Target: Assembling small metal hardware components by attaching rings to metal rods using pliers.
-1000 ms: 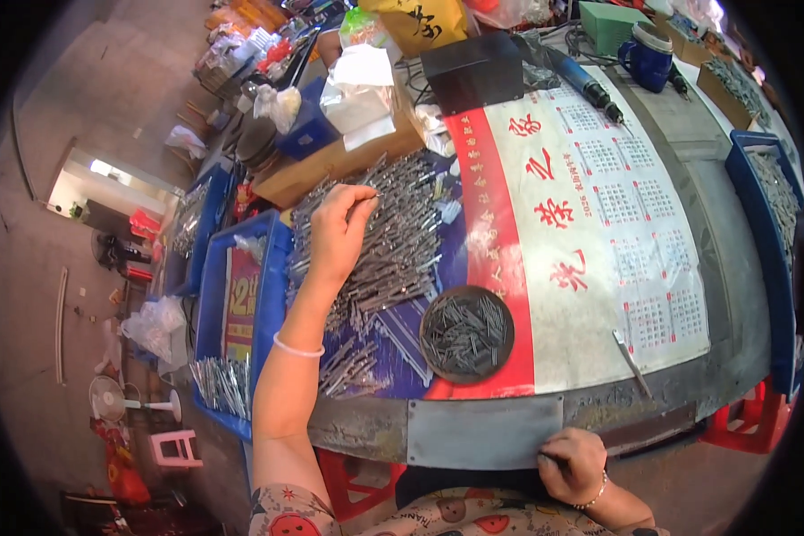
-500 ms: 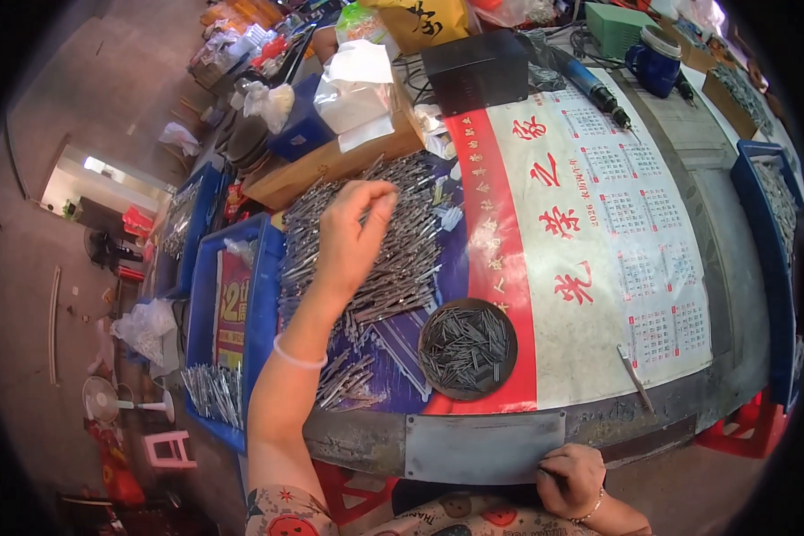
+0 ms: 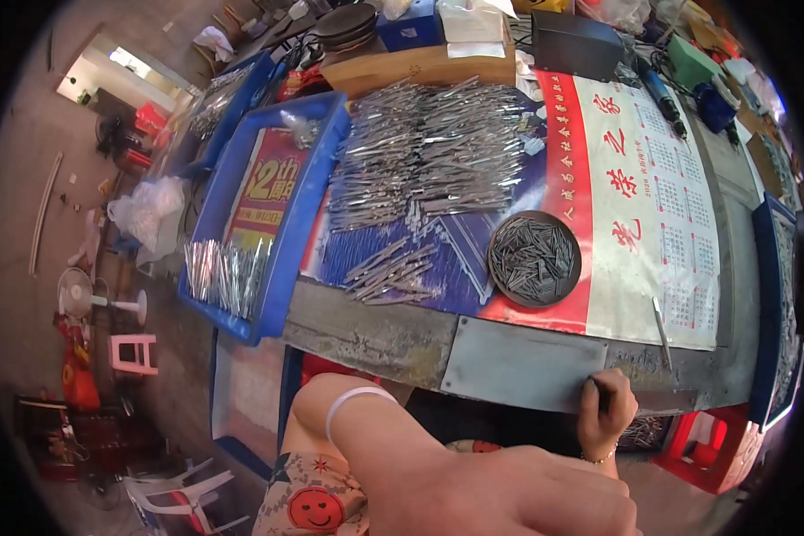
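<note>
My left hand (image 3: pixel 518 491) is raised very near the camera at the lower middle, back of the hand up; its fingers run to the picture's lower edge and cannot be made out. My right hand (image 3: pixel 609 406) rests at the right corner of a flat grey metal plate (image 3: pixel 523 364) on the table's front edge. Its fingers are curled closed, with something dark at the fingertips that is too small to name. Behind the plate stands a round bowl (image 3: pixel 494 268) of short dark metal pins (image 3: pixel 536 257). Left of it lie a small loose heap of thin metal rods (image 3: pixel 393 272) and a large pile of similar rods (image 3: pixel 429 156).
A blue tray (image 3: pixel 281 295) with rods and a printed sheet stands at the left. A calendar poster (image 3: pixel 652 205) covers the table's right part, with a thin pen-like tool (image 3: pixel 661 332) on its near edge. A blue bin (image 3: pixel 764 313) flanks the right; a red stool (image 3: pixel 710 447) sits below.
My left hand has drawn back from over the rod pile, down toward the camera. My right hand stays by the plate's right corner. The view has swung leftward.
</note>
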Motion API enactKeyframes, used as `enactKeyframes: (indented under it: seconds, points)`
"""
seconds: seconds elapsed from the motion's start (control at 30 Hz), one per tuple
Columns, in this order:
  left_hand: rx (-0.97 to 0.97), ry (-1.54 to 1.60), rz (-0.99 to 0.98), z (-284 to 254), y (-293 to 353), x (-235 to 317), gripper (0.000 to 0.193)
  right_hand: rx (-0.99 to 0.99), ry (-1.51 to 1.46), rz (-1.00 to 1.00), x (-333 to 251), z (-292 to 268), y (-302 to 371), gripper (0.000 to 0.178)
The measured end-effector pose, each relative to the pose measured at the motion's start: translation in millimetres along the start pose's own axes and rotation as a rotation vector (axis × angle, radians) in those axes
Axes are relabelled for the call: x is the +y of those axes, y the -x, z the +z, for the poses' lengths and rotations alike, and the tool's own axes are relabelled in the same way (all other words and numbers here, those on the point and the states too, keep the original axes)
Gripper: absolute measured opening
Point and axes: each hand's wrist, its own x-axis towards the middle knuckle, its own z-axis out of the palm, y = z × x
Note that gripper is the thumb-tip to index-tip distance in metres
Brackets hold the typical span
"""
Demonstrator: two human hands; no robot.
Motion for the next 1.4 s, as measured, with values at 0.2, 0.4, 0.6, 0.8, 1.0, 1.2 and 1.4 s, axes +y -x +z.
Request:
enactKeyframes:
  seconds: [0.2,0.4,0.6,0.8,1.0,1.2,1.4]
  points:
    - [0.068,-0.206,-0.132,9,9,31,0.027,0.052,0.003,0.003,-1,7,-1,0.006]
    - [0.13,-0.367,0.113,13,17,24,0.033,0.081,0.017,0.013,-2,7,3,0.006]
    - [0.269,-0.287,-0.06,12,46,32,0.031,0.083,0.038,-0.014,-2,8,4,0.007]
    - [0.516,-0.199,-0.284,-15,85,9,0.04,0.082,0.039,-0.017,-3,10,3,0.007]
    - [0.768,-0.098,-0.407,-42,97,-23,0.041,0.084,0.054,-0.026,-1,11,2,0.007]
    - [0.871,-0.019,-0.456,-46,109,-34,0.041,0.09,0.069,-0.049,-2,11,1,0.007]
    - [0.782,-0.206,-0.506,-19,97,-14,0.043,0.085,0.07,-0.051,1,12,5,0.008]
